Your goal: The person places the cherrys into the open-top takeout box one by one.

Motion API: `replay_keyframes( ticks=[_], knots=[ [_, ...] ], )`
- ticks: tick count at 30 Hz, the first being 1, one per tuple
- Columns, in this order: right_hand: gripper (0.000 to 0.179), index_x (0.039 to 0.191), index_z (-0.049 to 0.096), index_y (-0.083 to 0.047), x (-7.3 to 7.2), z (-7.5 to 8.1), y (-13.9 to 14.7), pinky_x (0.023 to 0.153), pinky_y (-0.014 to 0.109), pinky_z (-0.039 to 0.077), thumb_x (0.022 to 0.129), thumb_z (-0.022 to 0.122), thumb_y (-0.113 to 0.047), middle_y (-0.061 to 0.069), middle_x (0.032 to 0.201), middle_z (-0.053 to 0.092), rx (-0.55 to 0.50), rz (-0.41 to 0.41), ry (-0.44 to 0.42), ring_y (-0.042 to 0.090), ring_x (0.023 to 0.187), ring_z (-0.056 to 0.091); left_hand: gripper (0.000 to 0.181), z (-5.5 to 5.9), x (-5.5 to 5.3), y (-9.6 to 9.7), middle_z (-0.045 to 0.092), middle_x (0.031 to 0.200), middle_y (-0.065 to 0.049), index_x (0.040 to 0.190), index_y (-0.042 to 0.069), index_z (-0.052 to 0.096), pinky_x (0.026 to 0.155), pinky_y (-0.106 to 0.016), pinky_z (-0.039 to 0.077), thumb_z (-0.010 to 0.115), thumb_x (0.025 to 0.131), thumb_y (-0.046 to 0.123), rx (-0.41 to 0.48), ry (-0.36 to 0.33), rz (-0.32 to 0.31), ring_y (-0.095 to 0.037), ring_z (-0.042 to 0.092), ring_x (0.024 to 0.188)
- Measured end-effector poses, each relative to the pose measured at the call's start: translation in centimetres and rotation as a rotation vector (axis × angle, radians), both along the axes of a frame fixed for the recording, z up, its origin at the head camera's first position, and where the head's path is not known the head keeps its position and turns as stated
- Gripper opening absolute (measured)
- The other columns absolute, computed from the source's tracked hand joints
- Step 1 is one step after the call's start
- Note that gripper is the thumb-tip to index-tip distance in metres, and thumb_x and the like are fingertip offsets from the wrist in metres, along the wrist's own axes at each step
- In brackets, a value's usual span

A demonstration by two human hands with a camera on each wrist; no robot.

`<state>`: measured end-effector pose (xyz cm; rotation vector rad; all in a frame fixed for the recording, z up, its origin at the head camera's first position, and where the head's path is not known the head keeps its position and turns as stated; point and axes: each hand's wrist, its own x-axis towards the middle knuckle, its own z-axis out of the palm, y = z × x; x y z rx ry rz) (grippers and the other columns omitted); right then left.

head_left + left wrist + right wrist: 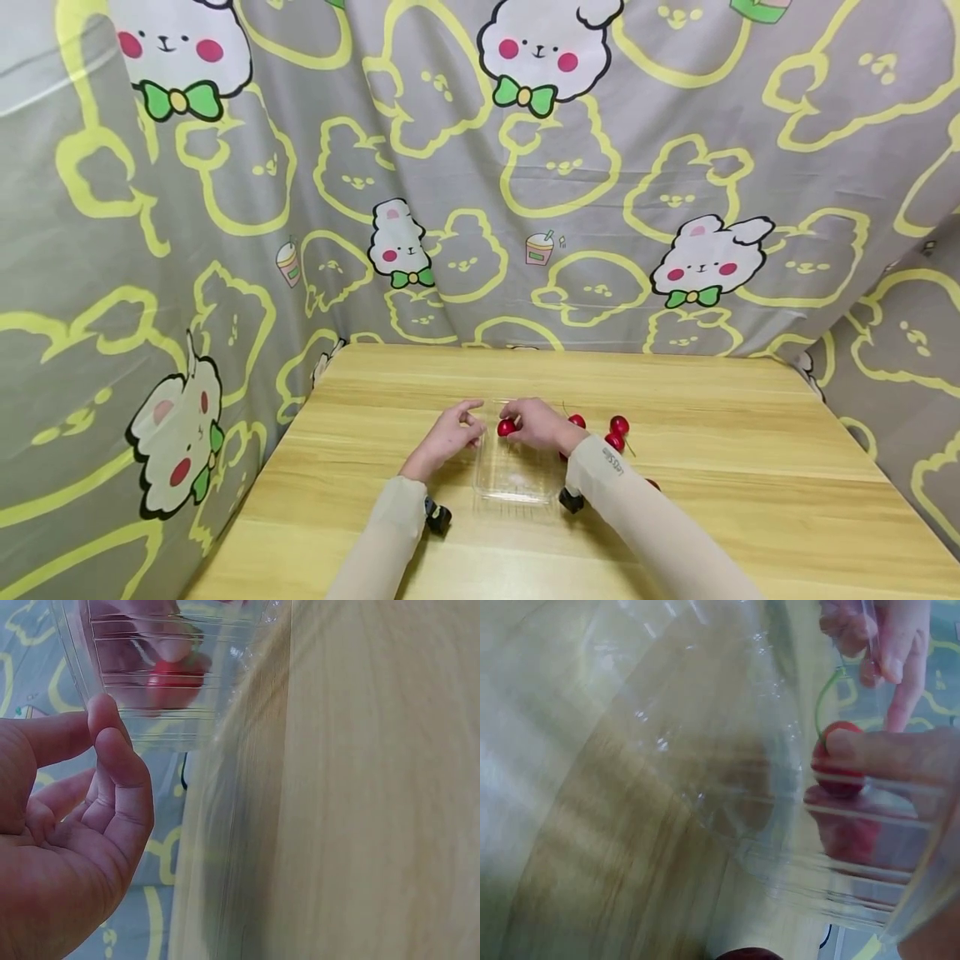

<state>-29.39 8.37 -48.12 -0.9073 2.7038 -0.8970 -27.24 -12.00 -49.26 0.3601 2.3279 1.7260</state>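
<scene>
A clear plastic box [517,497] with ribbed walls stands on the table between my hands. My left hand [452,432] is at its left side, and in the left wrist view the thumb and index fingertips [112,742] pinch its edge. My right hand [536,422] reaches in over the far part of the box and holds a red cherry [506,427] between thumb and fingers. A thin green stem curves up from this cherry [840,759] in the right wrist view. Through the ribbed plastic, the left wrist view shows the cherry [176,682] blurred.
Several more red cherries [619,425] lie on the wooden table [750,467] to the right of the box, some partly behind my right wrist and forearm. A patterned grey curtain [465,192] hangs at the back and both sides. Black wrist cameras [437,516] sit under the sleeves.
</scene>
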Motion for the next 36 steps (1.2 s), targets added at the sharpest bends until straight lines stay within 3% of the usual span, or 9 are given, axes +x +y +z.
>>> replay_keyframes(
  ticks=[6,16,21,32,36],
  knots=[
    [0.028,0.106,0.064,-0.003,0.22,-0.22,-0.26,0.072,0.032,0.051,0.081,0.075,-0.01,0.007,0.094,0.066,0.053,0.023,0.066,0.017,0.083,0.061,0.053,-0.11,0.17,-0.24,0.056,0.082,-0.009,0.14,-0.006,0.037,0.065,-0.035,0.056,0.057,0.092,0.0,0.003,-0.002,-0.005,-0.014,0.06,0.063],
    [0.029,0.106,0.066,-0.002,0.0,-0.76,-0.6,0.075,0.036,0.052,0.081,0.075,-0.012,0.009,0.091,0.067,0.081,-0.014,0.136,0.023,0.085,0.063,0.053,-0.38,-0.03,-0.11,0.057,0.085,-0.012,0.141,-0.005,0.036,0.067,-0.04,0.056,0.057,0.092,0.001,0.006,-0.009,-0.006,-0.017,0.06,0.065],
    [0.028,0.104,0.065,-0.001,0.05,-0.88,-0.67,0.073,0.034,0.052,0.08,0.076,-0.012,0.01,0.091,0.067,0.068,-0.061,0.134,0.021,0.082,0.063,0.052,-0.46,-0.21,0.03,0.057,0.086,-0.011,0.14,-0.002,0.039,0.066,-0.034,0.056,0.058,0.092,0.002,-0.007,-0.022,0.004,-0.016,0.061,0.065],
    [0.031,0.106,0.065,-0.002,0.06,-0.8,-0.96,0.072,0.033,0.053,0.08,0.076,-0.016,0.011,0.092,0.068,0.072,-0.064,0.125,0.021,0.082,0.064,0.052,-0.26,-0.07,0.05,0.057,0.085,-0.011,0.14,-0.004,0.038,0.067,-0.042,0.055,0.058,0.092,0.002,0.002,-0.014,0.012,-0.015,0.059,0.063],
    [0.03,0.107,0.065,0.0,0.11,-0.74,-0.98,0.072,0.034,0.053,0.082,0.073,-0.015,0.011,0.092,0.068,0.083,-0.061,0.128,0.021,0.083,0.064,0.053,-0.34,-0.13,0.08,0.057,0.084,-0.011,0.14,-0.004,0.038,0.066,-0.04,0.056,0.059,0.092,0.001,-0.005,-0.007,0.011,-0.015,0.059,0.063]
  ],
)
